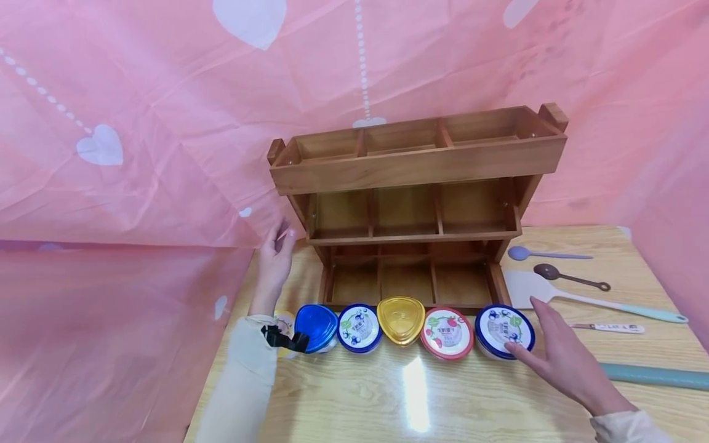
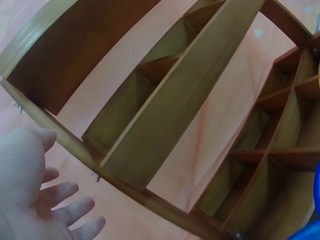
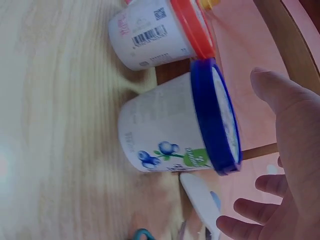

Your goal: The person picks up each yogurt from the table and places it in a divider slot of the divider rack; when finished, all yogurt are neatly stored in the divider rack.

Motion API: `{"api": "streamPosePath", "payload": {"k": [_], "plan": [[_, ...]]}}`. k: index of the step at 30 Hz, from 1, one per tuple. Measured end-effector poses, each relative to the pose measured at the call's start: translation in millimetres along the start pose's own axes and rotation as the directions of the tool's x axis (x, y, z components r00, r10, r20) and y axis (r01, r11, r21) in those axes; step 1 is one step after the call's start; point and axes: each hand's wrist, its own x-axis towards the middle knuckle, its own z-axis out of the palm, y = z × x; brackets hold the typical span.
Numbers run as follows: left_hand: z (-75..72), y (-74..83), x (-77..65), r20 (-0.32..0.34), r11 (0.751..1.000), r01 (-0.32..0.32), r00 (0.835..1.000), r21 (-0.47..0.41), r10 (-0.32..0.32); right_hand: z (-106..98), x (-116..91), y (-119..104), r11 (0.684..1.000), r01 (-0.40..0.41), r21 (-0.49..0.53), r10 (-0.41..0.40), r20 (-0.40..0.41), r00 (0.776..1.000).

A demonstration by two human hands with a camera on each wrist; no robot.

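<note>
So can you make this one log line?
left hand: open, beside wooden rack | right hand: open, near rightmost blueberry tub | lidded tubs: in a row in front of rack

Six lidded tubs (image 1: 447,333), three blue-topped, one red, one amber and one partly hidden, share one bench (image 1: 343,394) before us with one three-tiered wooden rack (image 1: 418,170), two spoons (image 1: 546,271), one spatula (image 1: 532,289), one white-handled utensil (image 1: 615,328), one teal rod (image 1: 659,376); one left hand (image 1: 274,261) and one right hand (image 1: 573,363) appear.

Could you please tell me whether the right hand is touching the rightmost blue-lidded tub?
Apart: the right wrist view shows pink cloth in the open gap between the right hand and the blue-lidded tub.
</note>
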Motion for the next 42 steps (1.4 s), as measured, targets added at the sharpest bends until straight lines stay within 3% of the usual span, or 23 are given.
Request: {"api": "streamPosePath", "payload": {"k": [3, 10, 17, 26, 33, 42], "plan": [[8.0, 0.4, 5.1, -0.015, 0.998, 0.017, 1.0, -0.064, -0.018, 3.4, -1.6, 1.0, 1.0, -0.014, -0.003, 0.014, -0.005, 1.0], [16.5, 2.0, 17.1, -0.05, 0.995, 0.048, 0.997, -0.091, -0.053, 11.1, -3.1, -1.2, 0.999, -0.04, -0.019, 0.04, 0.008, 0.999], [24.2, -0.3, 27.9, -0.046, 0.97, 0.053, 0.997, -0.239, -0.065, 20.5, -7.1, -2.9, 1.0, -0.013, -0.003, 0.013, -0.034, 0.999], [32.6, -2.0, 36.4, -0.058, 0.971, 0.067, 0.995, -0.23, -0.083, 27.4, -10.7, -4.9, 1.0, -0.028, 0.001, 0.028, -0.059, 0.998], [38.7, -5.0, 38.4, -0.08, 0.969, 0.096, 0.99, -0.227, -0.116, 31.7, -13.4, -4.0, 0.999, -0.045, 0.009, 0.045, -0.019, 0.999], [42.1, -6.5, 40.8, -0.087, 0.976, 0.047, 0.994, -0.214, -0.067, 33.0, -11.2, -3.8, 0.999, -0.034, 0.017, 0.035, -0.04, 0.999]]}}
